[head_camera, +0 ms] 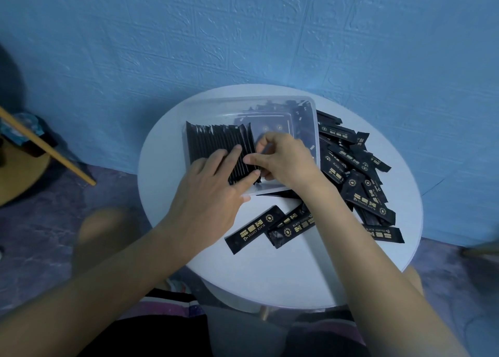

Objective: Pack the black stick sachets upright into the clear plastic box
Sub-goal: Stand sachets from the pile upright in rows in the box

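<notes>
I'd say a third done: a row [216, 143] stands in the box [270, 100], left hand [213, 192] flat against it, right hand [283, 157] pinching another sachet [252, 140]; a pile [359, 178] waits.

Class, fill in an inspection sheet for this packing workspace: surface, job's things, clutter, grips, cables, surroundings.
Surface: round white table, partly covered.
Job's things: clear plastic box holding a row of upright sachets at its left; loose sachets piled to the right of the box and in front of it.
Clutter: nothing seen.
Grips: left hand lies flat on the row; right hand appears to pinch the end sachet.
Cables: nothing seen.
Surroundings: blue textured wall; slanted wooden rod at left.
</notes>
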`<state>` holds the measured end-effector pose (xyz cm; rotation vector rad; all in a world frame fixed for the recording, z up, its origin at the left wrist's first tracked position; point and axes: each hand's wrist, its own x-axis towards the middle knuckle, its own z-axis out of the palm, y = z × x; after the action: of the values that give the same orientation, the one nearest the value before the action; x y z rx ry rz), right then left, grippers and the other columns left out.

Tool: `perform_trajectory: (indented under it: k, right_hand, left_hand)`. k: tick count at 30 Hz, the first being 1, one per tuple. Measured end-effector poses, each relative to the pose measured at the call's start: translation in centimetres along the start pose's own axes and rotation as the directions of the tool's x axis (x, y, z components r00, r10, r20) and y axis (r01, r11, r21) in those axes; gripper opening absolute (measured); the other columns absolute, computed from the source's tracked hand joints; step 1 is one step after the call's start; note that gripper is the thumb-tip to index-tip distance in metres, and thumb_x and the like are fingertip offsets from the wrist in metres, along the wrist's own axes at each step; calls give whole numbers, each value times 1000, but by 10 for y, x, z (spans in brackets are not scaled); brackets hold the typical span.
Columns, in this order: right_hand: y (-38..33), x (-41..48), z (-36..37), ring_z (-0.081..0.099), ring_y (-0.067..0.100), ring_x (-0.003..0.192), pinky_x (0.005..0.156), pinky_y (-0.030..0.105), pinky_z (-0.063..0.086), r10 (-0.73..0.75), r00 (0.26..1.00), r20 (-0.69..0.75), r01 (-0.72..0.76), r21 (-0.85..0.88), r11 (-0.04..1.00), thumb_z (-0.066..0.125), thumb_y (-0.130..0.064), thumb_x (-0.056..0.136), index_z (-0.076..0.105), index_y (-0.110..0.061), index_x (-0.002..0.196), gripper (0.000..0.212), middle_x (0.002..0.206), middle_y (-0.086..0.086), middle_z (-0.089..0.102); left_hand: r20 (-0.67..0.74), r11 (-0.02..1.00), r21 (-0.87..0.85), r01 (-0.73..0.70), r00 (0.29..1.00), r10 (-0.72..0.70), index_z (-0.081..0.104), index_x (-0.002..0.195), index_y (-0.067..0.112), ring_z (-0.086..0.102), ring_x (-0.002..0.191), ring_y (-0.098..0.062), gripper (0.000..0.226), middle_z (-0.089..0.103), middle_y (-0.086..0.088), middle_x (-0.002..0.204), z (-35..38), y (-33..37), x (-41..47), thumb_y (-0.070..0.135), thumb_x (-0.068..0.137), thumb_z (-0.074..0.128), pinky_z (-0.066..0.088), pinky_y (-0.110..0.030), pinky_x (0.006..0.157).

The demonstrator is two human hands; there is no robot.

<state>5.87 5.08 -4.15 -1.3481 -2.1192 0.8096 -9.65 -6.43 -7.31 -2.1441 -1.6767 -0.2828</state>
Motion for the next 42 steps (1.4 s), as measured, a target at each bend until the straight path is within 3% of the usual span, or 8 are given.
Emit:
perform_trajectory:
  k: [6,10,19,24,29,34,39,42]
  right_hand:
    - [0,-2,-3,71,18,68,77,46,59,-49,999,-5,49,-70,996,68,-48,90,65,-22,85,27,72,-2,72]
    - [0,-2,-4,73,19,64,76,46,61,-51,998,49,50,8,999,66,-32,95,65,-20,91,13,71,3,73]
    - [0,0,-9,72,21,63,72,46,63,-21,991,134,10,86,996,65,-24,97,64,-23,99,2,73,3,68]
    - [1,-3,-11,70,19,70,76,42,64,-12,982,187,-10,117,993,49,-8,103,64,-18,110,19,80,2,67]
    - [2,-8,-12,73,30,79,79,46,62,-14,981,194,0,68,998,43,-3,102,65,-18,116,30,89,13,73]
    - [0,-22,-20,71,21,87,89,48,57,-58,983,175,64,-34,997,45,-8,100,65,-23,122,33,90,-2,73]
    - [-6,-66,-47,68,9,84,86,35,56,-168,983,73,165,48,985,56,-10,98,70,-31,111,28,89,-13,72]
    - [-1,-93,-60,66,3,80,75,22,51,-192,974,124,199,-53,978,65,-15,95,73,-31,103,20,89,-17,72]
  left_hand:
    - [23,1000,-14,-1,1000,2,67,131,25,50,127,-40,43,47,-19,151,-1,-1,1,39,90,66,46,-49,89]
    - [11,1000,-2,-9,1000,9,67,132,24,50,125,-42,45,49,-20,148,-1,-1,2,39,90,66,46,-50,88]
    - [28,995,0,-101,994,101,57,137,25,48,121,-35,50,50,-12,136,-4,-6,18,45,91,58,46,-47,93]
    - [0,996,-16,-88,996,88,53,140,27,46,126,-36,48,40,-12,154,1,-5,15,40,94,60,44,-47,96]
    - [3,997,-15,-79,997,79,54,140,24,45,129,-35,48,35,-11,159,3,-5,15,42,96,54,43,-47,98]
    - [1,997,-26,-77,997,77,58,133,21,45,130,-36,43,38,-11,158,4,-6,15,44,97,51,44,-48,97]
    - [-17,997,-43,-65,998,64,63,125,21,47,128,-37,36,44,-11,155,7,-8,17,42,96,57,45,-49,94]
    - [-30,997,-50,-67,997,65,64,125,21,47,127,-37,36,44,-11,155,8,-9,16,41,96,58,45,-49,94]
